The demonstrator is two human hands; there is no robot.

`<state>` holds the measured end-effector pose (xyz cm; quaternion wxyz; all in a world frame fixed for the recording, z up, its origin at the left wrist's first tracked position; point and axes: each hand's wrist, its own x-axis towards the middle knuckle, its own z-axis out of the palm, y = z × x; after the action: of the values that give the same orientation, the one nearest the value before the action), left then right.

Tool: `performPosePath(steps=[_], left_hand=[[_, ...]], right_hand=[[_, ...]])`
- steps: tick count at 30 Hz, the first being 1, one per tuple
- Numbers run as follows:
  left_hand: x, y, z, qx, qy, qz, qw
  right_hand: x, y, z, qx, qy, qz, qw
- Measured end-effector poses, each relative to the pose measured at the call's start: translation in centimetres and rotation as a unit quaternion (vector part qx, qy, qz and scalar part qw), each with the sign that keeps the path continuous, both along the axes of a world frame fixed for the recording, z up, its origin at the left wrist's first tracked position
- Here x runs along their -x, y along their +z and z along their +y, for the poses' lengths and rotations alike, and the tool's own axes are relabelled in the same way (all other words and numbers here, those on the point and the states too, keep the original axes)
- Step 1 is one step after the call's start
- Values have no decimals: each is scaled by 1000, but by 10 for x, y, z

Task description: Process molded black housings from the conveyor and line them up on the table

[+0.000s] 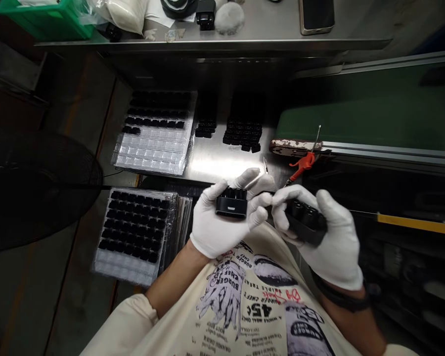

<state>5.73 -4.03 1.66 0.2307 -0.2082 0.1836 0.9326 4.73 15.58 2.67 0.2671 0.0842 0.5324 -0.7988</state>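
Note:
My left hand (222, 230), in a white glove, is turned palm up and closed around a black plastic housing (231, 203) with several upright round pieces along its far side. In my gloved right hand (335, 242) is a second black plastic housing (307, 222) with round openings facing up. The fingertips of both hands come close together between the two housings; whether they touch is unclear. Beyond my hands, rows of small black parts (243, 128) stand on the metal table (211, 160).
Left lie a clear tray partly filled with black parts (152, 151) and a stack of trays (131, 269). An orange air gun (303, 165) hangs by the green conveyor (367, 109). A shelf (270, 37) holds a phone (318, 15) and a green bin (48, 22). A fan (37, 188) stands left.

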Motion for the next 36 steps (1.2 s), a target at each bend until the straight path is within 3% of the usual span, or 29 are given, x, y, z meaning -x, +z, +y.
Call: performPosePath(steps=[5, 10, 15, 18, 27, 36], left_hand=[[0, 0, 1, 19, 10, 18, 1000], [3, -2, 8, -8, -8, -22, 1000], [-1, -9, 22, 69, -16, -35, 997], [-3, -12, 28, 72, -30, -40, 996], [-2, -10, 33, 113, -37, -31, 992], [1, -4, 35, 145, -45, -24, 988]], right_hand=[[5, 3, -3, 28, -7, -46, 999], [11, -8, -5, 76, -22, -101, 992], [11, -23, -4, 89, -44, -119, 988], [9, -27, -3, 93, -50, -117, 988], [6, -27, 1, 110, -61, -116, 985], [6, -23, -3, 77, -67, -103, 989]])
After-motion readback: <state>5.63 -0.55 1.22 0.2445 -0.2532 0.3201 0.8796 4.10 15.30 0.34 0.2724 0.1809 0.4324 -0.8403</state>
